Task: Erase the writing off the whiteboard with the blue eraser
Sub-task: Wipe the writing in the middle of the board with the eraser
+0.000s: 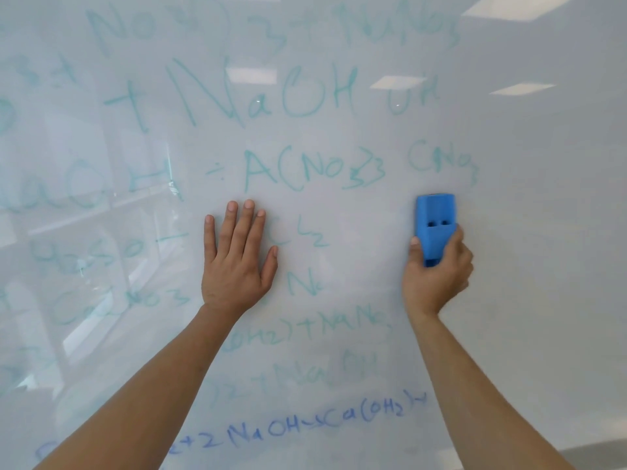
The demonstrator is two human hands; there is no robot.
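Right hand [436, 276] wrapped around lower half of blue eraser [435, 225], thumb on left side, fingers curled round right side, eraser upright and seemingly flat against whiteboard [543, 232], just below faint "CNO3" scrawl [442, 161]. Left hand [237, 256] spread flat, fingers straight, palm apparently pressed on board, holding nothing, sitting partly over the "L2" writing [310, 232]. Risks, judged from layout: grip only on bottom end of eraser, so top edge likely to lift or tilt under a hard stroke, leaving streaks; possible slip out of fingers on a fast pass. Teal writing already looks pale and smeared in places, so light pressure probably just spreads ghost marks instead of clearing them. Left palm likely to smudge ink underneath and pick it up on skin; also blocks that patch, needs lifting before eraser gets there. Left forearm [152, 385] crosses lower lines, covering part of blue "2NaOH" line [305, 429] near bottom; sweep toward the left would run into hand or arm. Lots still unerased: "NaOH" [264, 93] up top, "A(NO3)3" [312, 169] in the middle, fainter rows at left and below, top row high up and likely a stretch. Right part of board mostly bare of ink. Ceiling light reflections [519, 88] and glare at left make faint marks hard to read, easy to miss leftover traces there.
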